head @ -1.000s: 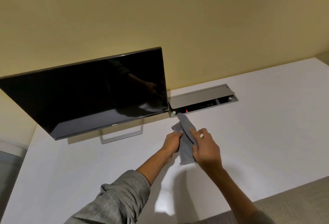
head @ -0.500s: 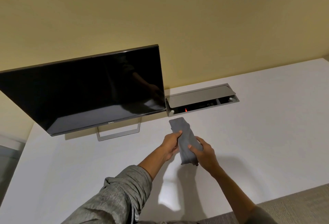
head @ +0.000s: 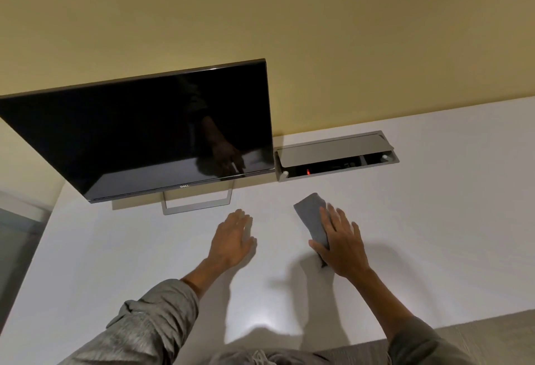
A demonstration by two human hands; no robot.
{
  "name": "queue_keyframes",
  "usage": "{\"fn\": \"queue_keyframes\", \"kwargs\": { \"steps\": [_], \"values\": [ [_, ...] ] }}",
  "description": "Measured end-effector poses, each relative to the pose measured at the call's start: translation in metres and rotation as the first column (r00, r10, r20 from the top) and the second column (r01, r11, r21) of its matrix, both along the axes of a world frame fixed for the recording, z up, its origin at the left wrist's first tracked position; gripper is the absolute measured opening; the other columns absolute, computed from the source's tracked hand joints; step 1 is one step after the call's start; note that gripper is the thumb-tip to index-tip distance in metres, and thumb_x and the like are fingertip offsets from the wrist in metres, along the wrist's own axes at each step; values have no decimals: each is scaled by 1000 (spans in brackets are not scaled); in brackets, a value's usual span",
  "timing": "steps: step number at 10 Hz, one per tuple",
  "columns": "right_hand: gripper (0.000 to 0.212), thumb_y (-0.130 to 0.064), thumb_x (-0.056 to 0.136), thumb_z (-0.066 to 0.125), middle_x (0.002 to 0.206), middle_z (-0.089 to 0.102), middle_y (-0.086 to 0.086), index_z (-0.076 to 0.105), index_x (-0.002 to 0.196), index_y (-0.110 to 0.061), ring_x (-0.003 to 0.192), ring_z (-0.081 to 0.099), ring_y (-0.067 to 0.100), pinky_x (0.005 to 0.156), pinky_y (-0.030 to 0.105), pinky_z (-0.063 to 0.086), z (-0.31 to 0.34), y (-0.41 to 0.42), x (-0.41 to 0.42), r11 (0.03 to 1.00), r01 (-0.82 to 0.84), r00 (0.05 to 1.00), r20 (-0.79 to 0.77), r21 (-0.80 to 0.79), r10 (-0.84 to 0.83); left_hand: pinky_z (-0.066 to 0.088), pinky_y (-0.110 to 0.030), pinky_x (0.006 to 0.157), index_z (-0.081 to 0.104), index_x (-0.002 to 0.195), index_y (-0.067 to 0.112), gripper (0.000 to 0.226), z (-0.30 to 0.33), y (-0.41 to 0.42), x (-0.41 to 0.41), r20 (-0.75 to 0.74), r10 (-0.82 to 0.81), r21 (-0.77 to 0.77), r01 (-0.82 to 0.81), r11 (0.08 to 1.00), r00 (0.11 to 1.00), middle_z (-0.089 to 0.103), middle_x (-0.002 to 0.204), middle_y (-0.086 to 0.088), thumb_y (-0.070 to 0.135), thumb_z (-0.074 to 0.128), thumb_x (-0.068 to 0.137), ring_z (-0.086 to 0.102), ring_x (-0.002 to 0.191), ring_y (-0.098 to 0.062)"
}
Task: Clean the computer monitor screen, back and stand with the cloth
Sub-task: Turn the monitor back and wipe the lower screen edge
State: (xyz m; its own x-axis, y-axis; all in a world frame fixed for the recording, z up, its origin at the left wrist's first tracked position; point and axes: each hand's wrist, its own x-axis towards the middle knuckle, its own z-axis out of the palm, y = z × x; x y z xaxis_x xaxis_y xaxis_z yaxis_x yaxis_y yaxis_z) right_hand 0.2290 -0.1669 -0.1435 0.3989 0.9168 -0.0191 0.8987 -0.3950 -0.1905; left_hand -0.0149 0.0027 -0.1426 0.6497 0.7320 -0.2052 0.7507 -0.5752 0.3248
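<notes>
Your desk, counted: single items and one pair.
You have one monitor point(head: 139, 138) at nine o'clock, one stand point(head: 197, 205) at eight, one cloth point(head: 311, 218) at five, one cable hatch point(head: 333, 151) at three with one red light point(head: 308, 172), one desk point(head: 434, 219), and two hands: left hand point(head: 231, 240), right hand point(head: 343, 246).

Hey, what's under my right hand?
The grey cloth lies under the right hand, on the desk. Its far end shows left of the fingers; the part beneath the palm is covered.
</notes>
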Motion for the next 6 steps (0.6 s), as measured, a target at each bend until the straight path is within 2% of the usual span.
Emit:
{"fn": "queue_keyframes", "kwargs": {
  "steps": [1,2,3,4,5,6],
  "values": [
    [91,-78,85,13,160,15,6,25,152,-18,145,25,31,106,59,35,-4,7,-7,943,-128,989,-106,-308,100,27,-48,111,31,146,20,77,-11,-2,-37,-221,16,22,-11,1000,975,19,159,-5,63,17,83,18,145,-26],
    [102,-82,71,-8,158,-18,-4,-3,154,-24,149,-9,23,118,53,11,-8,10,-11,898,-101,989,-139,-429,45,26,-48,110,25,146,20,73,-16,2,-58,-336,-42,-77,17,997,941,11,160,-4,64,22,88,13,146,-24],
    [93,-79,80,0,162,-14,-2,-4,154,-24,149,-14,20,120,51,-2,15,24,-20,910,-33,991,-132,-414,-24,17,-48,115,14,151,22,84,4,12,-77,-394,-79,-124,33,992,916,3,162,1,71,15,83,8,148,-20],
    [97,-80,77,-5,163,-10,-1,0,155,-23,149,-10,20,120,52,2,44,39,-28,953,12,995,-87,-304,-40,16,-44,116,8,153,25,94,35,21,-85,-251,-39,-42,30,999,967,-2,162,4,73,3,73,10,148,-19],
    [97,-85,73,-12,160,-17,-4,-8,152,-30,149,-11,20,120,54,5,103,71,-33,1000,14,1000,-12,-21,-14,30,-35,111,7,154,32,72,94,50,-85,187,-20,197,-17,980,982,2,162,6,62,30,93,27,144,-22],
    [88,-83,78,-3,160,-21,-4,-13,151,-34,149,-12,21,119,55,2,156,95,-36,985,-40,999,40,168,34,26,-32,111,12,154,27,71,147,74,-83,347,-121,441,-48,896,930,6,162,5,47,47,96,27,143,-20]
  ]
}}
